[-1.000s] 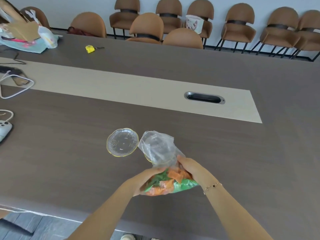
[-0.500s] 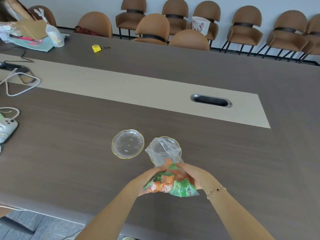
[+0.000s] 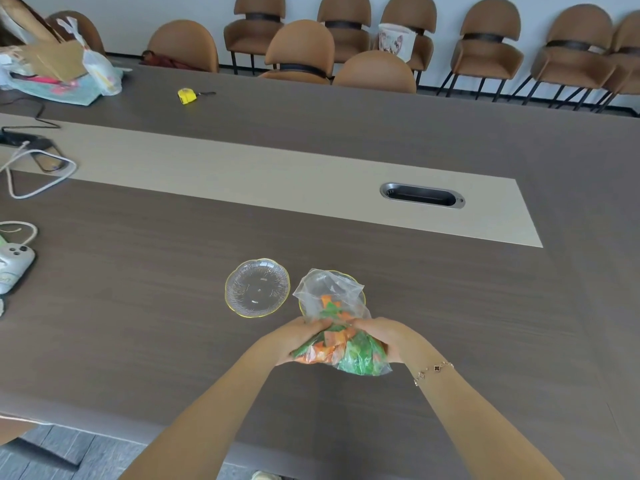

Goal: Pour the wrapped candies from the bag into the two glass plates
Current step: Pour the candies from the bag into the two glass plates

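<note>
Both forearms reach forward over a dark wood-grain table (image 3: 138, 306), the left hand (image 3: 298, 341) and right hand (image 3: 384, 337) closed around a clear plastic bag (image 3: 332, 306) of orange and green wrapped candies (image 3: 346, 351), its open mouth tipped away from the person. Just beyond the grip, the bag's mouth lies over the right glass plate (image 3: 360, 284), mostly hidden; the left glass plate (image 3: 257, 287) sits empty just beside it, left of the grip. Farther off run a pale centre strip (image 3: 242, 174) with a cable slot (image 3: 421, 195) and brown chairs (image 3: 485, 39) by the wall, with bare tabletop to the right of the hands and the near edge below the forearms.
</note>
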`<state>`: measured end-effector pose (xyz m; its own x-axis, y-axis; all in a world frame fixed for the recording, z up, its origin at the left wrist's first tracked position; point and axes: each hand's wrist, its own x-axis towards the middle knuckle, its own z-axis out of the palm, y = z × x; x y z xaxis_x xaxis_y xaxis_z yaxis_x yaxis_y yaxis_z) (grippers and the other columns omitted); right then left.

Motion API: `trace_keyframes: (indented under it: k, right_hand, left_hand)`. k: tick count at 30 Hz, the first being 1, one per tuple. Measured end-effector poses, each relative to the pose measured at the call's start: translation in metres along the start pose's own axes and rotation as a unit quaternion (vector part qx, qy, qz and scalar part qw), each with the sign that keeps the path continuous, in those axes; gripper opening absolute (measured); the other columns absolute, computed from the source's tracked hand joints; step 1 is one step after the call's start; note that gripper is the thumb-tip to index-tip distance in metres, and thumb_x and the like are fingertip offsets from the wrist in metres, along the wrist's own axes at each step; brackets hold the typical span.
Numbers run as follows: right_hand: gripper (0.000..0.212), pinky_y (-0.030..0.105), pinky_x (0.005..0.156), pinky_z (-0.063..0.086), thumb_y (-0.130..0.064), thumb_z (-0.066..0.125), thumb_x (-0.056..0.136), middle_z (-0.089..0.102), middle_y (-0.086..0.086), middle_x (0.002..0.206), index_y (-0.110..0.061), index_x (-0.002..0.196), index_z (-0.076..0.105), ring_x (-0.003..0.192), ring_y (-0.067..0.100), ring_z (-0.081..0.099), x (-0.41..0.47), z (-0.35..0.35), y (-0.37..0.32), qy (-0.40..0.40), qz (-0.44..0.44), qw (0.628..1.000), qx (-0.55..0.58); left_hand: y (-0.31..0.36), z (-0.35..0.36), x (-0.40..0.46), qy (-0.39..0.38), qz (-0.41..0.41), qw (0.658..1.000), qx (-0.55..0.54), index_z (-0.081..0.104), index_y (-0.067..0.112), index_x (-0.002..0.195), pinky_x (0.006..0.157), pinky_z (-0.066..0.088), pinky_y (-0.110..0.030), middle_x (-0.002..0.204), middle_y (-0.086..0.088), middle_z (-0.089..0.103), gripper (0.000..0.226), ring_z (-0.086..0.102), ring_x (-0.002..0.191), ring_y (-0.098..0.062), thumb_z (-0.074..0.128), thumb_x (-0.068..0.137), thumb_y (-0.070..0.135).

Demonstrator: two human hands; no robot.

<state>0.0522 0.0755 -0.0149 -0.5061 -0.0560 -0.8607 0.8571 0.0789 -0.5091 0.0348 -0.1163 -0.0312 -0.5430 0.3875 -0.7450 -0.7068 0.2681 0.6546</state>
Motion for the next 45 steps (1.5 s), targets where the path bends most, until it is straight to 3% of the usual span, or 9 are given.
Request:
trace_keyframes:
  k: [3,12,15,24,28,30,33,37,45]
  right_hand:
    - [0.047,0.046,0.097,0.055,-0.025,0.074,0.082,0.075,0.016,0.11,0.0,0.12,0.061,0.101,0.028,0.073,0.0,0.002,-0.002,0.004,-0.011,1.0,0.015]
    - [0.043,0.044,0.096,0.055,-0.027,0.075,0.081,0.074,0.018,0.11,0.001,0.112,0.066,0.102,0.03,0.072,-0.004,0.01,-0.005,0.02,-0.042,0.999,-0.001]
    - [0.046,0.043,0.095,0.056,-0.029,0.073,0.083,0.075,0.017,0.109,0.002,0.116,0.064,0.1,0.03,0.073,-0.005,0.012,-0.005,0.037,-0.054,0.998,-0.012]
    - [0.04,0.047,0.097,0.054,-0.025,0.073,0.084,0.076,0.016,0.106,0.0,0.114,0.067,0.099,0.031,0.073,-0.014,0.008,-0.009,0.036,-0.102,0.994,0.029]
    - [0.023,0.039,0.09,0.056,-0.022,0.07,0.084,0.075,0.016,0.106,-0.007,0.1,0.07,0.097,0.03,0.072,-0.021,0.017,-0.008,0.112,-0.14,0.984,-0.023]
    - [0.011,0.036,0.083,0.056,-0.02,0.068,0.086,0.074,0.016,0.105,-0.011,0.092,0.068,0.092,0.027,0.07,-0.023,0.021,-0.007,0.135,-0.156,0.978,-0.02]
    - [0.02,0.028,0.071,0.054,-0.016,0.065,0.087,0.074,0.016,0.106,-0.007,0.105,0.069,0.085,0.024,0.068,-0.021,0.024,-0.005,0.138,-0.166,0.977,-0.003]
    - [0.025,0.039,0.085,0.056,-0.016,0.065,0.087,0.073,0.018,0.108,-0.004,0.108,0.069,0.101,0.031,0.069,-0.017,0.025,-0.004,0.149,-0.162,0.976,0.001]
    - [0.028,0.048,0.092,0.056,-0.02,0.065,0.088,0.073,0.022,0.106,-0.002,0.109,0.068,0.102,0.037,0.069,-0.02,0.02,-0.008,0.156,-0.177,0.972,0.008]
  left_hand:
    - [0.002,0.002,0.001,0.015,0.015,0.999,0.028,0.063,0.015,0.124,0.099,0.053,-0.042,0.118,-0.009,0.073,0.044,0.069,0.11,-0.026,0.059,0.088,0.04]
    - [0.003,0.008,-0.006,0.04,0.086,0.995,0.037,0.068,0.025,0.109,0.096,0.054,-0.035,0.101,0.001,0.075,0.023,0.071,0.096,-0.017,0.059,0.091,0.037]
    - [0.004,0.008,-0.008,0.051,0.094,0.994,0.034,0.066,0.02,0.119,0.096,0.054,-0.038,0.108,-0.004,0.075,0.034,0.072,0.099,-0.02,0.063,0.089,0.036]
    - [0.012,0.001,-0.016,0.05,0.094,0.994,-0.009,0.065,0.021,0.112,0.097,0.053,-0.04,0.114,-0.007,0.073,0.024,0.07,0.105,-0.023,0.067,0.088,0.02]
    - [0.013,0.007,-0.017,0.113,0.111,0.986,0.049,0.06,0.034,0.093,0.098,0.052,-0.037,0.105,0.002,0.072,0.012,0.068,0.103,-0.019,0.067,0.087,0.026]
    - [0.011,0.01,-0.016,0.129,0.108,0.985,0.022,0.059,0.033,0.095,0.096,0.053,-0.037,0.105,0.002,0.072,0.014,0.069,0.101,-0.018,0.068,0.086,0.028]
    - [0.008,0.011,-0.012,0.118,0.067,0.989,-0.049,0.063,0.022,0.11,0.096,0.055,-0.042,0.109,-0.005,0.074,0.027,0.071,0.099,-0.022,0.07,0.084,0.027]
    - [0.005,0.011,-0.011,0.104,0.047,0.99,-0.078,0.063,0.017,0.118,0.096,0.054,-0.047,0.112,-0.011,0.074,0.036,0.071,0.102,-0.027,0.069,0.083,0.025]
    - [0.014,0.013,-0.014,0.096,0.082,0.987,-0.096,0.063,0.016,0.114,0.096,0.054,-0.048,0.111,-0.014,0.074,0.028,0.071,0.103,-0.031,0.066,0.086,0.016]
